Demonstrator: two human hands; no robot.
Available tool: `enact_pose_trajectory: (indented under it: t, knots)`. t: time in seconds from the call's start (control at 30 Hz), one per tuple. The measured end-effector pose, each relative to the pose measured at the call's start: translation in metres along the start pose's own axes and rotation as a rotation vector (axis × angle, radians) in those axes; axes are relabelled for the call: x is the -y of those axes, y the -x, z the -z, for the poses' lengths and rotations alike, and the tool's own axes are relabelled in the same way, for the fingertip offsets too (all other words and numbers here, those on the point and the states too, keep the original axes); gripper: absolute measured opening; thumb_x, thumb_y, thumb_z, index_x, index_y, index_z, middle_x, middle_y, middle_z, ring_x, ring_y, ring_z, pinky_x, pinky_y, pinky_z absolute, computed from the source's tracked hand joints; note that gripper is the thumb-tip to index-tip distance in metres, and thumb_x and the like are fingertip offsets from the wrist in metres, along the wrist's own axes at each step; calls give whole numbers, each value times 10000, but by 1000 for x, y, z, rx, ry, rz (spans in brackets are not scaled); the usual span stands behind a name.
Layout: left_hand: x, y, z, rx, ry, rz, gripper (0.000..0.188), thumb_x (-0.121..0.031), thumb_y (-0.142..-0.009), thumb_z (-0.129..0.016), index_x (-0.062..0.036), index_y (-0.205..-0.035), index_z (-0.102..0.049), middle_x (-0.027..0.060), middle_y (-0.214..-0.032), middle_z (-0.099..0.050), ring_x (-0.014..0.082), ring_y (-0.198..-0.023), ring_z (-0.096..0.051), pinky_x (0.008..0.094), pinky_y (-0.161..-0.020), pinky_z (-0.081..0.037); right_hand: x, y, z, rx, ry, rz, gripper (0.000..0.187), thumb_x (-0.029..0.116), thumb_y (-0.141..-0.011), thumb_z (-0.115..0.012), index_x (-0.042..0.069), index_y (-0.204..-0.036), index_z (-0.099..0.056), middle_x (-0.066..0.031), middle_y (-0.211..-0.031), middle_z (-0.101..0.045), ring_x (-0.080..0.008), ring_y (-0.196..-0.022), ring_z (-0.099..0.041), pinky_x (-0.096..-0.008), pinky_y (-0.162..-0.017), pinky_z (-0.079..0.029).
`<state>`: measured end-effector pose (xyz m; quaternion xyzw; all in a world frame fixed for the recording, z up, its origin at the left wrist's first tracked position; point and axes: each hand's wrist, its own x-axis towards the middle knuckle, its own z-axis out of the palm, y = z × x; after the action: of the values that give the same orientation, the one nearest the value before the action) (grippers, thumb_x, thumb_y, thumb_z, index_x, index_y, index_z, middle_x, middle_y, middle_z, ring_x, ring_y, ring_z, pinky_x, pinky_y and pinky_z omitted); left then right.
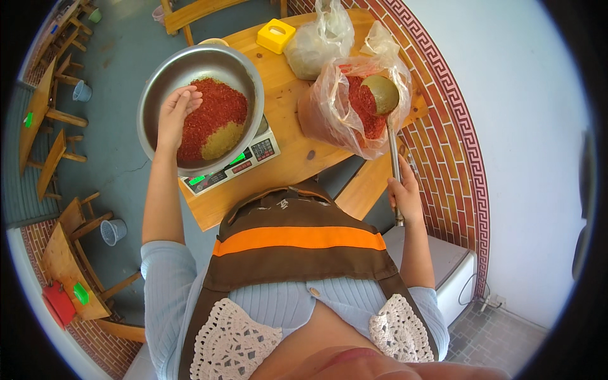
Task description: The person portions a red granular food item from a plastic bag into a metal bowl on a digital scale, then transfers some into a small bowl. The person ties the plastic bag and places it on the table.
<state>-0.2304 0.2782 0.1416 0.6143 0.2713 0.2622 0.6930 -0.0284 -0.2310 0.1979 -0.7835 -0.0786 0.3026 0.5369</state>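
Over steel bowl (180, 66) of red flakes (218, 104), left hand (176, 113) loosely bunched, right hand (407, 192) gripping ladle (392, 142) at open bag (318, 111)

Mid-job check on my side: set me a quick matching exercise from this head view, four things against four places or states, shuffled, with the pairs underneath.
Things
1. Ladle
2. Metal basin
3. Yellow box
4. Left hand

Places or states
A. Fingers bent, over red flakes
B. Standing on the scale
C. Gripped by its handle in the right hand
D. On the wooden table, beside a plastic bag

Pairs
1-C
2-B
3-D
4-A
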Motion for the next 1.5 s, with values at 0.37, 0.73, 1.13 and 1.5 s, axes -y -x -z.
enact_pose_trajectory:
  t: [0.37, 0.73, 1.13, 1.5]
  knots:
    - [-3, 26, 20, -125, 104, -72, 243, -182, -1036, -520, -13, -1165, -637, 85, -1057, -684, 162, -992, -650, 309, -935, -515, 70, 11, -17, 210, -323, 37, 639, 12, -948, -453, 49, -1550, -242, 15, -559, -411, -75, -384, -372, -217, -361, -322]
    - [-32, 48, 24, -372, 236, -271, 237, -165, -1023, -537, -14, -1168, -648, 79, -1053, -689, 167, -1025, -640, 319, -982, -486, 54, -54, -166, 499, 510, 959, 700, -33, -859, -555, 66, -1520, -348, -267, -925, -655, -405, -640, -621, -493, -596, -509]
    - [-35, 72, 44, -408, 250, -312, 228, -144, -1021, -531, -2, -1157, -645, 94, -1050, -692, 170, -1022, -640, 302, -971, -489, 44, -70, -189, 513, 619, 770, 655, 6, -911, -571, 89, -1518, -337, -257, -994, -673, -405, -872, -681, -420, -789, -546]
    - [-30, 64, 36, -390, 257, -304, 213, -139, -1018, -535, -9, -1136, -655, 79, -1020, -699, 155, -993, -647, 307, -956, -498, 50, -58, -173, 657, 272, 495, 657, 0, -932, -571, 47, -1534, -312, -178, -1477, -473, -240, -1375, -444, -323, -1111, -332]
